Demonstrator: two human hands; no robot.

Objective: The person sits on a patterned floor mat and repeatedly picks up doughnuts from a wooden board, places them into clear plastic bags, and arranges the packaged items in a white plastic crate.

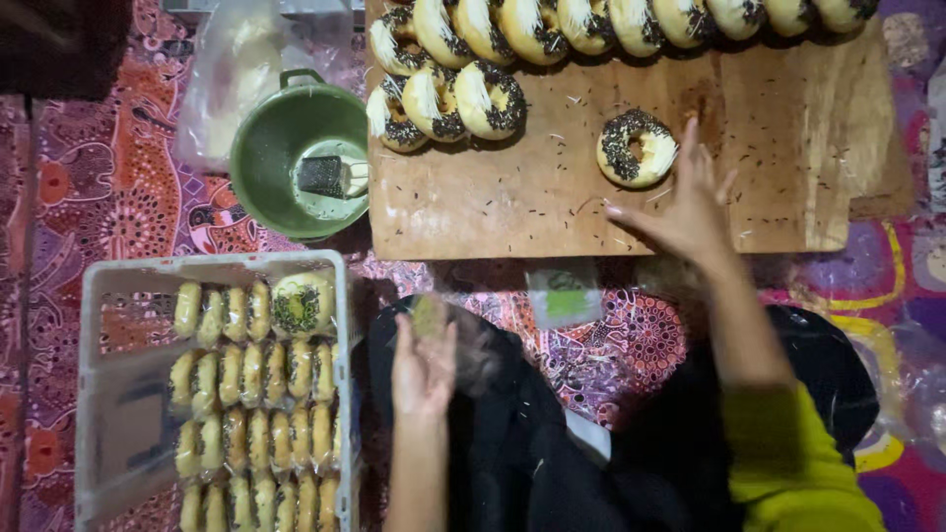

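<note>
Right hand (690, 212) has its fingers spread loose just below the sprinkled donut (637, 148); left hand (424, 366) pinches what looks like a clear plastic bag (463, 340).

A: I see the right hand (690, 202) stretched far forward, fingers spread, palm down, forearm bare, yellow-green sleeve pushed up near the elbow.

B: Left?

A: I read the left hand (424, 365) as held close in, raised, fingers loosely together, blurred.

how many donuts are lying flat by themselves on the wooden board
1. The lone doughnut lies flat beside the right hand. The others stand in two leaning rows: three at upper left, more along the top edge, some cropped.
</note>
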